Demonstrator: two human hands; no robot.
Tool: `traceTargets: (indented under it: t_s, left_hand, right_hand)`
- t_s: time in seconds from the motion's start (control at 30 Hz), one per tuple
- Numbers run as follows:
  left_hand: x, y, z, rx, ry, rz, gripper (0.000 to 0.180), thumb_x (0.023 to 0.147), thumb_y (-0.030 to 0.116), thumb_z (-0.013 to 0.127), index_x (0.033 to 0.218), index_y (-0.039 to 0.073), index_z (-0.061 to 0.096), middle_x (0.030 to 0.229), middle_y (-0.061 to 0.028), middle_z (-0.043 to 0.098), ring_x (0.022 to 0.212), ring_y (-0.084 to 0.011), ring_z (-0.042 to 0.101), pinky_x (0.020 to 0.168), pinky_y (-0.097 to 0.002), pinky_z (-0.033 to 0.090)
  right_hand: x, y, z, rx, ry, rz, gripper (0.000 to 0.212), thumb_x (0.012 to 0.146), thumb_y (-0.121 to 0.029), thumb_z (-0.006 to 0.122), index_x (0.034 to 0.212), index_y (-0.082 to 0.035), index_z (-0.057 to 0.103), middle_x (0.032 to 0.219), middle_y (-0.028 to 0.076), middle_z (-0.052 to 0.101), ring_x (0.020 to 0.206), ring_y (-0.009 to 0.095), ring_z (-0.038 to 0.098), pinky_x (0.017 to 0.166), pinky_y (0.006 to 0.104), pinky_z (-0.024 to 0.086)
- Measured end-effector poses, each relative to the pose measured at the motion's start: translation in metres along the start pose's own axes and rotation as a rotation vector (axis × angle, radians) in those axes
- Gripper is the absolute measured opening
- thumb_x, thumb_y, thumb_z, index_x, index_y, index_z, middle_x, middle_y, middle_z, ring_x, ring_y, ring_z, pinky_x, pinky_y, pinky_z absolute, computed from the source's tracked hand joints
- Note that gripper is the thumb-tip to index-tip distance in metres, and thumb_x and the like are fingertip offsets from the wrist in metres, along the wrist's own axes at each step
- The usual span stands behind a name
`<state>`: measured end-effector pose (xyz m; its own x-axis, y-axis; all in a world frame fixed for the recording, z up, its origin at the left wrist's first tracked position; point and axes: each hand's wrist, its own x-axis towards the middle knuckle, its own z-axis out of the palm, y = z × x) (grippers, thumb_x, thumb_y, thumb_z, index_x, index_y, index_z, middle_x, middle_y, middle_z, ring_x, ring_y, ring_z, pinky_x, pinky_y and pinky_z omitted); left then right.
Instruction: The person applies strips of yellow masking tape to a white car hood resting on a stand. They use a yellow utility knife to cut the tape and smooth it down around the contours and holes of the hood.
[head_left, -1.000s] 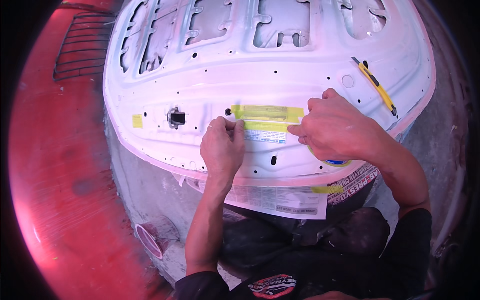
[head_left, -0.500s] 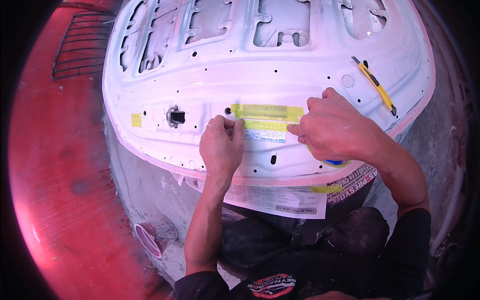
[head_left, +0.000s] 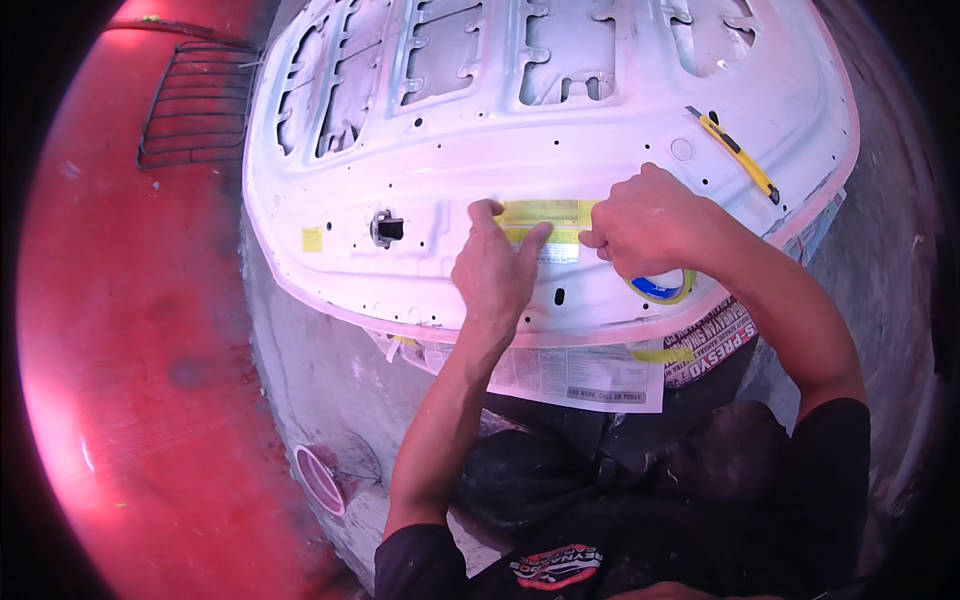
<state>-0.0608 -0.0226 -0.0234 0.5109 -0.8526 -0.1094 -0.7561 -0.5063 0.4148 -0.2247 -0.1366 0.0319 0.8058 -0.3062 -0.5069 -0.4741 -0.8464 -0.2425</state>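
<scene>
Two hands, left hand (head_left: pixel 497 268) and right hand (head_left: pixel 645 222), fingers bent, press a yellow rectangular label (head_left: pixel 545 213) on the white panel (head_left: pixel 600 140).

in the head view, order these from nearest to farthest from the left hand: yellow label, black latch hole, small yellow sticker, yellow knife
From the left hand:
1. yellow label, touching the fingertips, just to their right.
2. black latch hole, to the left on the white panel.
3. small yellow sticker, farther left, near the panel's edge.
4. yellow knife, far right and up the panel, beyond the right hand.
</scene>
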Motion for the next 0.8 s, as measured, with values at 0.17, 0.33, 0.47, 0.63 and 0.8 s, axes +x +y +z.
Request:
traceTargets:
  t_s: [0.17,0.33,0.47,0.63,0.8]
  left_hand:
    - [-0.001,0.033,0.013,-0.063,-0.126,0.011,0.055,0.086,0.039,0.075,0.114,0.004,0.045,0.089,-0.0181,0.069,0.08,-0.0343,0.069,0.069,-0.0451,0.051]
    - [-0.007,0.033,0.012,-0.108,-0.214,0.011,0.05,0.087,0.034,0.073,0.115,0.004,0.045,0.09,-0.019,0.069,0.083,-0.035,0.069,0.07,-0.0451,0.051]
    - [-0.006,0.041,0.017,-0.11,-0.209,0.005,0.046,0.088,0.029,0.071,0.116,0.003,0.044,0.092,-0.0207,0.069,0.084,-0.0366,0.068,0.071,-0.0463,0.051]
    - [-0.008,0.047,0.019,-0.088,-0.125,0.111,0.042,0.088,0.027,0.071,0.114,0.002,0.05,0.091,-0.0193,0.069,0.081,-0.0351,0.068,0.07,-0.0457,0.05]
    - [-0.025,0.009,0.011,-0.159,-0.136,0.228,0.038,0.094,0.032,0.067,0.112,-0.001,0.061,0.076,-0.0128,0.068,0.061,-0.0201,0.062,0.058,-0.0359,0.048]
  right_hand:
    - [-0.009,0.009,0.011,0.249,0.14,0.069,0.023,0.088,-0.024,0.067,0.106,-0.015,0.077,0.081,0.012,0.072,0.079,0.031,0.07,0.075,0.042,0.054]
    - [-0.013,0.006,0.019,0.275,0.223,0.083,0.022,0.086,-0.025,0.071,0.101,-0.011,0.078,0.083,0.014,0.072,0.082,0.033,0.07,0.075,0.0433,0.055]
    - [-0.016,0.001,0.012,0.214,0.21,0.069,0.022,0.084,-0.024,0.071,0.099,-0.008,0.078,0.084,0.016,0.072,0.083,0.033,0.07,0.075,0.0435,0.054]
    - [-0.051,0.014,-0.001,0.257,0.059,-0.04,0.023,0.081,-0.022,0.072,0.099,-0.007,0.077,0.086,0.019,0.072,0.082,0.035,0.069,0.074,0.0425,0.053]
    - [-0.092,0.02,0.002,0.507,0.638,0.068,0.045,0.082,-0.014,0.073,0.126,-0.009,0.066,0.097,0.019,0.072,0.083,0.036,0.069,0.076,0.0401,0.053]
